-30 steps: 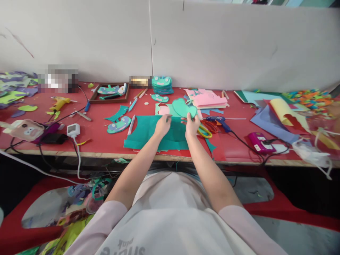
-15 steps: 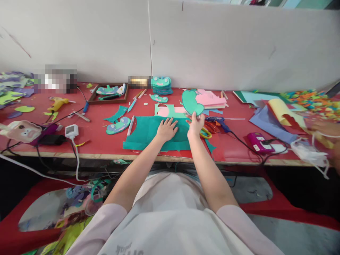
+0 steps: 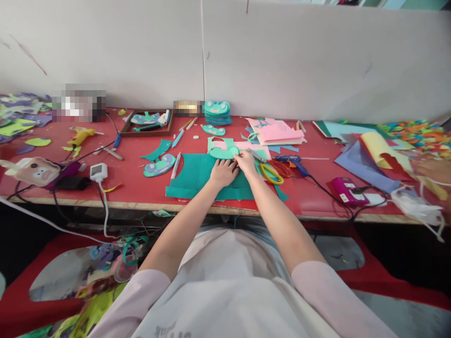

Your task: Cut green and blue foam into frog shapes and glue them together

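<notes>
A teal felt sheet (image 3: 193,174) lies flat at the table's front edge. On it my left hand (image 3: 224,173) rests palm down, fingers stretched out, their tips at the lower edge of a mint-green felt cutout (image 3: 222,152). My right hand (image 3: 245,163) pinches this cutout at its right end, over the sheet's upper edge. Just right of that hand lie scissors with yellow handles (image 3: 272,174). A white pen (image 3: 176,165) is at the sheet's left edge. Beyond the cutout is a pink felt piece with mint-green felt (image 3: 261,149).
A blue glue gun (image 3: 294,164) lies to the right, its cord running to a purple socket block (image 3: 343,190). Behind stand a stack of frog-face felt pieces (image 3: 217,112) and a brown tray (image 3: 121,131). Pink felt sheets (image 3: 282,134) lie back right; a yellow glue gun (image 3: 81,136) lies left.
My right hand has brought the cutout left and down onto the teal sheet, beside my left hand. The yellow-handled scissors show more fully. The view has shifted slightly.
</notes>
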A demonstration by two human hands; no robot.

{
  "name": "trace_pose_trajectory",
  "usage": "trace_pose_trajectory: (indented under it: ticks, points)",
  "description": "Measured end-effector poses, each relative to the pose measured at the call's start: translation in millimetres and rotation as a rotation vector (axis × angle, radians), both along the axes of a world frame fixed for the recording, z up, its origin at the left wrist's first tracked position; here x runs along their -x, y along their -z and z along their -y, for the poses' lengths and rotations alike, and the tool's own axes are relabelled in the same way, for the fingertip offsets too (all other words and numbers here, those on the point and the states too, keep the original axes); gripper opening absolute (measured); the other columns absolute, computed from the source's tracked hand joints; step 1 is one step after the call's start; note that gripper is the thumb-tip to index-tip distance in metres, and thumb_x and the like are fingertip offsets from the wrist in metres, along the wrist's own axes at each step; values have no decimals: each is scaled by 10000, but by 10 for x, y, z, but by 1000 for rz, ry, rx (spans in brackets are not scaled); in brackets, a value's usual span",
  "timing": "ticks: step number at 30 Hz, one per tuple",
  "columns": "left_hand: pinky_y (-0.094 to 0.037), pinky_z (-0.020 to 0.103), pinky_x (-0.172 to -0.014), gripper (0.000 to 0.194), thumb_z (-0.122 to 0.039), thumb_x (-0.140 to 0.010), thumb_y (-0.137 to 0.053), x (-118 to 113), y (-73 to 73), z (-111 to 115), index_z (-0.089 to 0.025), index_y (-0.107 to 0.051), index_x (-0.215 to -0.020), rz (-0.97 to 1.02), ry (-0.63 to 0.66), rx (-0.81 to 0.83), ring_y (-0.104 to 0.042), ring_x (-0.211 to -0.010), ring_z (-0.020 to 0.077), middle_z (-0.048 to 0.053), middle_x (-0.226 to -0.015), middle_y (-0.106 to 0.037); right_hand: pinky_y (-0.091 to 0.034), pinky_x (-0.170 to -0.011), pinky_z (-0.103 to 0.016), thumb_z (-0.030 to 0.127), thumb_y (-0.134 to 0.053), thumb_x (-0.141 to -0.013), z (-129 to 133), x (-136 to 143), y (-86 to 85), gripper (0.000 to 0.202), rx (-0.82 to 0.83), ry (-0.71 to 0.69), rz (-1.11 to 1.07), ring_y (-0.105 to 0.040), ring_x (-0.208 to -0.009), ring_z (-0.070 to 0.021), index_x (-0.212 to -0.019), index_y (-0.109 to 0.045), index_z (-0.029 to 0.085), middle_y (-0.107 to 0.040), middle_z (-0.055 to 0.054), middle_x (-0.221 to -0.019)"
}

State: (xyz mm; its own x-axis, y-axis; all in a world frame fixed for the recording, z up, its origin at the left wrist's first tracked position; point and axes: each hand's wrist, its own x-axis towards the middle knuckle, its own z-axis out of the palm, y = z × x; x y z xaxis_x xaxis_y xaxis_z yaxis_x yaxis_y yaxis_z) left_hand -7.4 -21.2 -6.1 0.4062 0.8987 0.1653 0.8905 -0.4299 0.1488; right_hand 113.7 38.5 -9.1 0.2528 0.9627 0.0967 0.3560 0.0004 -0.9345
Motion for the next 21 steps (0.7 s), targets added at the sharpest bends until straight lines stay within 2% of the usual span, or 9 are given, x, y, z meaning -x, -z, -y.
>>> trace_pose_trajectory:
  ticks: [3, 8, 10, 12, 15, 18, 21]
  points:
    - [-266, 435, -1107, 465, -395, -950, -286, -1, -2, 8, -218, -498, -1324, 26, 3, -18, -464, -1239, 250, 81, -1333, -544, -493, -746, -349, 227, -572, -732, 62, 30, 91, 154, -100, 86, 222, -598, -690, -195, -645, -446, 215, -581, -24, -648]
    - [-289, 417, -1094, 373, -348, -911, -424, 5, 1, -49, -215, -554, -1235, 188, -15, 4, -495, -1209, 244, 86, -1246, -597, -464, -532, -324, 237, -458, -821, 126, -5, 66, 59, -46, 98, 63, -496, -435, -163, -767, -459, 213, -506, 14, -554]
    - [-373, 373, -1022, 301, -298, -889, -468, 22, -11, -94, -181, -584, -1141, 343, -91, 50, -547, -1141, 238, 106, -1183, -622, -449, -500, -320, 219, -448, -825, 136, -4, 44, 40, -31, 117, 27, -485, -418, -164, -788, -462, 212, -488, 20, -538]
    - [-451, 339, -892, 243, -302, -895, -464, 56, -31, -139, -165, -571, -1065, 549, -226, 90, -610, -1013, 231, 120, -1078, -651, -438, -480, -315, 206, -448, -821, 141, 4, 37, 29, -17, 118, 5, -486, -417, -166, -795, -457, 213, -480, 24, -536]
    - [-471, 310, -783, 203, -352, -899, -472, 130, -49, -198, -176, -519, -988, 810, -398, 55, -638, -887, 212, 102, -925, -655, -433, -469, -302, 207, -462, -809, 146, 10, 50, 37, -14, 80, -8, -494, -423, -160, -779, -443, 219, -480, 31, -548]
    - [-465, 288, -776, 100, -254, -865, -529, 198, -26, -251, -188, -484, -926, 924, -478, 1, -632, -865, 187, 75, -888, -640, -441, -483, -287, 223, -489, -784, 163, 10, 56, 74, -10, 19, -6, -505, -440, -148, -731, -438, 222, -509, 28, -561]
    - [-467, 283, -776, 133, -170, -828, -548, 232, 20, -290, -200, -474, -934, 933, -484, -7, -627, -838, 170, 45, -860, -630, -436, -482, -273, 248, -495, -766, 197, 15, 28, 99, 6, 10, -24, -500, -440, -140, -692, -433, 224, -523, 32, -543]
